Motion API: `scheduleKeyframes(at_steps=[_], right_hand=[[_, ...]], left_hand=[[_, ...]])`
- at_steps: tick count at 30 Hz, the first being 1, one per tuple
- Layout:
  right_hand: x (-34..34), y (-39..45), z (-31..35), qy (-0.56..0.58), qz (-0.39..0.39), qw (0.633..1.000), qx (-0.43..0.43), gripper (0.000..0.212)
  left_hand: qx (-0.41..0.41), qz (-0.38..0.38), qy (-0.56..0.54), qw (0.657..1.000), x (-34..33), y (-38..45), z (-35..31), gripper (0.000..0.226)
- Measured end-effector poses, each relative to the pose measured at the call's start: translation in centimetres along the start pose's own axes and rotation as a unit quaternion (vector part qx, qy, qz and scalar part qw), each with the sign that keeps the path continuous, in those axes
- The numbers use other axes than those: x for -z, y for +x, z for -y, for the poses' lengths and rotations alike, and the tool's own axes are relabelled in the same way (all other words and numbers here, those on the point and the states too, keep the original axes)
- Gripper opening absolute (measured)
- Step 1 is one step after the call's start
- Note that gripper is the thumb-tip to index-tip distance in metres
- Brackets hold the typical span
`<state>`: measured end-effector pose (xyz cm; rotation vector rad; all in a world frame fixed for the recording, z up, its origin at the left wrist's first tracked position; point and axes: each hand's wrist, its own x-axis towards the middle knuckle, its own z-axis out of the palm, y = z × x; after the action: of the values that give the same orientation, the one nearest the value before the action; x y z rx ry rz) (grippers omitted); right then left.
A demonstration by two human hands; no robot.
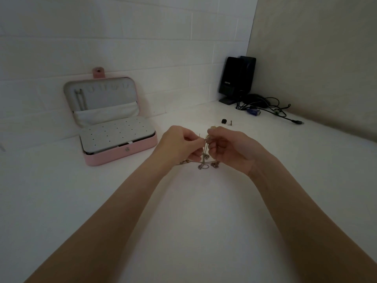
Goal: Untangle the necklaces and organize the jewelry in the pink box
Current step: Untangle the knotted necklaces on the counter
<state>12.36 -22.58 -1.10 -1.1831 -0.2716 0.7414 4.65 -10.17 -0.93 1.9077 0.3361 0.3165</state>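
My two forearms reach forward over the white table. My left hand pinches a thin chain between thumb and fingertips, and my right hand is curled around the same bundle just beside it, so both hands grasp the necklaces. The hands are almost touching. The chains hang down between them in a knot; the lower loops and small rings lie on the table under my hands. A short thin end stands up above my left fingers. How many chains are in the knot I cannot tell.

A little further, to the right of my hands, a small black piece and a small dark pin-like piece lie on the table, near each other.

To the left and further stands the pink box, open. Its lid leans against the white brick wall. In the lid one chain hangs from a hook at the left. Over the base lies a grey panel with rows of small holes.

In the far right corner stands a black speaker, with black cables on the table beside it.
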Motion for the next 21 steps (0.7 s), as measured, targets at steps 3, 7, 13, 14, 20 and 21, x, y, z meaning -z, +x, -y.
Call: scheduleKeyframes(at_steps=[3,7,13,14,20,21], right_hand=[[0.24,-0.09,0.24,0.035,0.005,0.999,0.002,0.011],[0.35,0.04,0.30,0.045,0.005,0.999,0.009,0.012],[-0.30,0.05,-0.05,-0.124,-0.013,0.991,0.052,0.007],[-0.32,0.03,-0.12,-0.194,-0.029,0.978,0.066,0.009],[-0.48,-0.02,-0.31,-0.463,-0.098,0.868,0.149,0.006],[-0.40,-0.08,-0.19,-0.443,-0.101,0.878,0.148,0.006]], left_hand=[[0.032,0.020,-0.073,0.997,0.32,-0.16,-0.21,0.019],[0.073,0.023,-0.173,0.982,0.41,0.06,-0.33,0.019],[0.092,-0.029,-0.249,0.964,0.67,0.35,-0.22,0.021],[0.091,-0.028,-0.245,0.965,0.74,0.35,-0.18,0.020],[0.097,-0.005,-0.250,0.963,0.77,0.43,-0.12,0.014],[0.098,-0.013,-0.262,0.960,0.95,0.49,-0.10,0.013]])
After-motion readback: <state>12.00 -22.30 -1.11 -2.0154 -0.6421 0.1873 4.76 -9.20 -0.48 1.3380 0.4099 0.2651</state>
